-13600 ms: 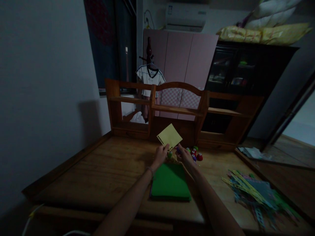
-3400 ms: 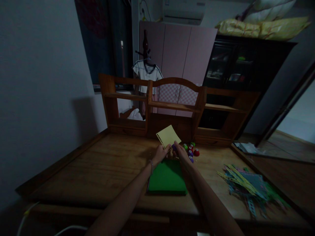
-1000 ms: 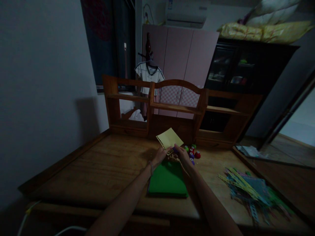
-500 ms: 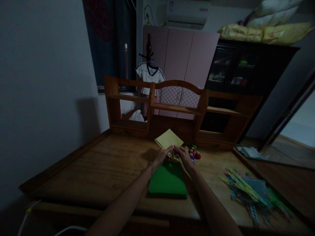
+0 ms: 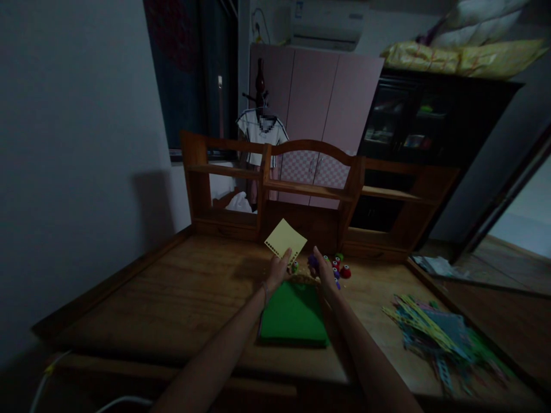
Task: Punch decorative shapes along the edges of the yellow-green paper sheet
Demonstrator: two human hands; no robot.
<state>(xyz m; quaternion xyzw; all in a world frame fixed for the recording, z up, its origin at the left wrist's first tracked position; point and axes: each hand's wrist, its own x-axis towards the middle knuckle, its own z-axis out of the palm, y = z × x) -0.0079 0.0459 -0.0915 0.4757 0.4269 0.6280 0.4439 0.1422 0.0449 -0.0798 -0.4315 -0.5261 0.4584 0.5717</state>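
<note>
My left hand (image 5: 278, 268) pinches a yellow sheet of paper (image 5: 284, 238) by its near corner. Small round holes run along the sheet's lower edges. Just to the right, my right hand (image 5: 323, 268) is closed round a small purple craft punch (image 5: 313, 262), which is apart from the paper. Beneath my hands lies a green stack of sheets (image 5: 295, 315), with small pale scraps (image 5: 303, 279) at its far edge. A small green punch (image 5: 295, 267) shows beside my left fingers.
More small punches in red (image 5: 345, 272), purple and green stand right of my right hand. A heap of punched paper strips (image 5: 430, 327) lies at the table's right side. A wooden shelf unit (image 5: 310, 188) rises along the back of the wooden table (image 5: 172, 287).
My hands have moved apart. The yellow sheet has shifted left with my left hand and come away from the purple punch, which my right hand still holds.
</note>
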